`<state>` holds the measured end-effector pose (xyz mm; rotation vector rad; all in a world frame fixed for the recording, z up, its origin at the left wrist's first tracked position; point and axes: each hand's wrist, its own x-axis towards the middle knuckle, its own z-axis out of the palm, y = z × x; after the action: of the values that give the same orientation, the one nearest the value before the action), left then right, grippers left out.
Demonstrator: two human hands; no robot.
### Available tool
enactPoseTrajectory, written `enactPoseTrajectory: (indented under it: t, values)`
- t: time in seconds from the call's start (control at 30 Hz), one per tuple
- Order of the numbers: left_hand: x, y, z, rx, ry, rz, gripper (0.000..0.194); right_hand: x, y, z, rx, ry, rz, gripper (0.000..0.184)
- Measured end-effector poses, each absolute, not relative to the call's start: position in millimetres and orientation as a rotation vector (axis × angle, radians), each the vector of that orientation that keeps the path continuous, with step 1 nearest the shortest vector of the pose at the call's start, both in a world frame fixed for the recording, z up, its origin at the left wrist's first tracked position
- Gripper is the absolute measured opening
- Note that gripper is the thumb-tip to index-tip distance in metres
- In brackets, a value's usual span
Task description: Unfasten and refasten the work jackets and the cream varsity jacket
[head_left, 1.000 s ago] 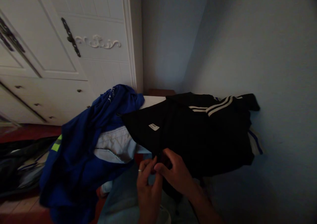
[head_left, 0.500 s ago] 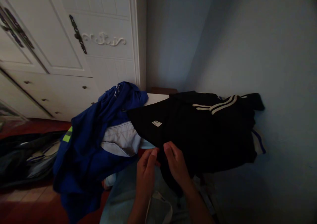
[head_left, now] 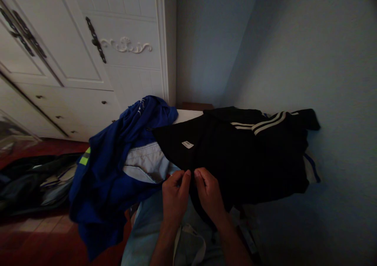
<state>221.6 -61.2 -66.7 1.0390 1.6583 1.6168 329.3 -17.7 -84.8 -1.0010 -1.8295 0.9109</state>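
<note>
A black jacket (head_left: pixel 229 156) with white sleeve stripes and a small white label lies spread out in front of me. My left hand (head_left: pixel 176 193) is closed in a pinch at the jacket's near edge. Close beside it, my right hand (head_left: pixel 208 189) also pinches that dark edge, thumb against curled fingers. The two thumbs almost meet, and the dark cloth between them is hard to make out. Left of the jacket a blue garment (head_left: pixel 108 179) with a yellow-green patch hangs down, with pale grey cloth (head_left: pixel 145 160) on it.
A white wardrobe (head_left: pixel 132 77) with dark handles stands behind on the left. A grey-blue wall (head_left: pixel 294 62) rises on the right. An open dark bag (head_left: pixel 38 187) of clothes lies on the red floor. My legs in blue-green trousers (head_left: pixel 144 230) show below, with a white drawstring.
My left hand has moved up and its fingers have closed at the jacket's edge, nearer my right hand. The view has shifted slightly; the garments stay put.
</note>
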Motion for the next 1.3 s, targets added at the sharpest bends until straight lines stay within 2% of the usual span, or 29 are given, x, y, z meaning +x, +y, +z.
enactPoseTrajectory:
  t: [0.4,0.63,0.73,0.9,1.03,1.13,1.3]
  values:
    - [234.3,-56.1,-77.9,0.640,1.274,1.719,0.041,333.0,-18.1,-93.9,-0.879,-1.487,1.245,0.038]
    - [231.8,-51.0,-79.4,0.274,1.065,1.753,0.042,331.0,-21.2,-101.2,-0.663,-1.056,1.618,0.035]
    - [231.6,-51.3,-79.1,0.189,1.012,1.796,0.041,335.7,-26.0,-103.3,-0.687,-1.116,1.580,0.034]
    - [229.6,-53.1,-84.7,0.071,0.981,1.864,0.035,358.8,-39.3,-113.4,-0.848,-1.555,1.301,0.035]
    - [226.2,-56.5,-90.7,0.150,1.031,1.839,0.034,376.9,-46.5,-120.0,-0.971,-1.929,1.140,0.025]
    - [223.8,-60.0,-93.4,0.284,1.145,1.776,0.036,384.1,-49.7,-112.4,-0.999,-2.064,1.169,0.016]
    - [217.7,-63.4,-93.4,0.554,1.299,1.651,0.033,386.3,-53.1,-82.5,-0.885,-1.954,1.180,0.016]
